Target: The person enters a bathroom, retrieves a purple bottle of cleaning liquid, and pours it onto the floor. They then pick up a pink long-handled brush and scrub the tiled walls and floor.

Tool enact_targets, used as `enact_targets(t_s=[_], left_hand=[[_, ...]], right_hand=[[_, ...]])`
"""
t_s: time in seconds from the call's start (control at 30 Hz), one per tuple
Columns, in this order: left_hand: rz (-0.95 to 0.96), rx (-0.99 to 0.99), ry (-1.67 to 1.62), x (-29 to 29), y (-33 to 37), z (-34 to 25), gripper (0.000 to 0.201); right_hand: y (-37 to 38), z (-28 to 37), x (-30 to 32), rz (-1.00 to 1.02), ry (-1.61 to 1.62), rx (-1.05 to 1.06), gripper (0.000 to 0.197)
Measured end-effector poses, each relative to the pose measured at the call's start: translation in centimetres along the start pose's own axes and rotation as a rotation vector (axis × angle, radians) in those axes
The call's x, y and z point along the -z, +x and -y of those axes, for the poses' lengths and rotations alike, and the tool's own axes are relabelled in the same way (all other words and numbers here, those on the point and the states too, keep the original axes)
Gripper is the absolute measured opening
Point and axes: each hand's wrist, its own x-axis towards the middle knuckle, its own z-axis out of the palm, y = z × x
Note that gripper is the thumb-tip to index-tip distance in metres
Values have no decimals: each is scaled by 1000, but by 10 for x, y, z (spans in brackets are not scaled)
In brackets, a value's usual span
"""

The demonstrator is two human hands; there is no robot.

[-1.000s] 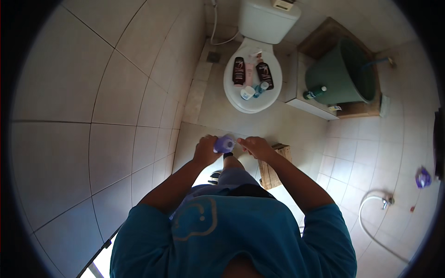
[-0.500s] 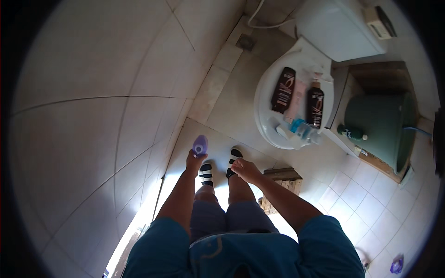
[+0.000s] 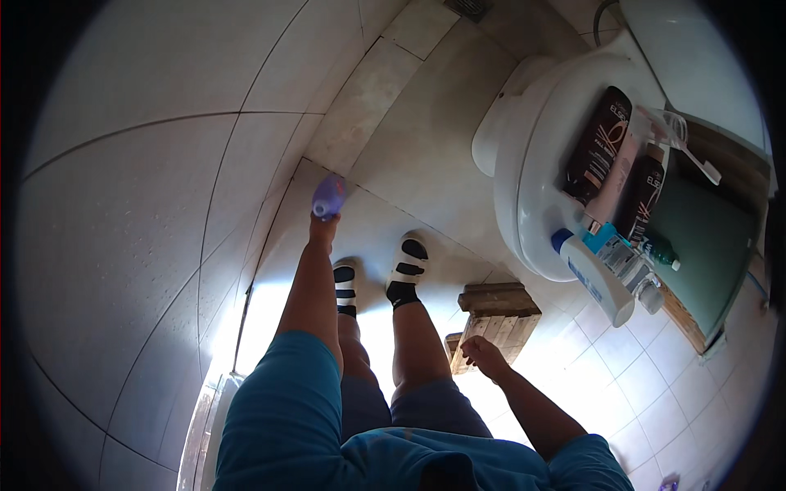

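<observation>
My left hand (image 3: pixel 324 232) is wrapped around a purple bottle (image 3: pixel 329 195), held out ahead of me near the tiled wall. The fingers of my right hand (image 3: pixel 485 358) are curled closed beside my right leg, above a small wooden stool. Whether anything is inside them is hidden. To the right, on a closed white toilet lid (image 3: pixel 536 192), lie a dark brown bottle (image 3: pixel 602 143), a pale pink tube (image 3: pixel 614 184), a second dark bottle (image 3: pixel 642 192), a white bottle with a blue cap (image 3: pixel 596 278) and a clear bottle with a blue part (image 3: pixel 624 254).
The wooden stool (image 3: pixel 501 315) stands by my right foot. A clear cup with a toothbrush (image 3: pixel 700 166) is beyond the bottles. A large green tub (image 3: pixel 708 254) and a small green bottle (image 3: pixel 660 250) are at the far right. Tiled wall (image 3: pixel 139 213) runs along my left.
My left hand has carried the purple bottle forward and slightly left. My right hand has drawn back and to the right. The view has shifted, so the toilet lid appears larger and farther right.
</observation>
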Motion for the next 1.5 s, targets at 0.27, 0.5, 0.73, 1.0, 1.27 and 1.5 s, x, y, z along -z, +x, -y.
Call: enact_targets(t_s=[0.27,0.5,0.73,1.0,1.27,1.5], left_hand=[[610,-280,538,69,-136,38,64],[780,-219,1466,222,-353,-45,53],[662,-483,1289,272,-432,-212,30],[602,-632,1038,248,-570,-296,28],[912,-608,983,258,-648,-292,27],[1706,-513,1511,148,-758,-269,38]], right_hand=[[-76,-7,-9,153,-342,63,42],[-186,-49,10,81,-736,471,45],[-328,107,48,378,-399,686,42],[-329,50,48,-32,-646,790,52],[-366,-182,-57,-532,-320,202,53],[-404,-348,-321,-546,138,-222,54]])
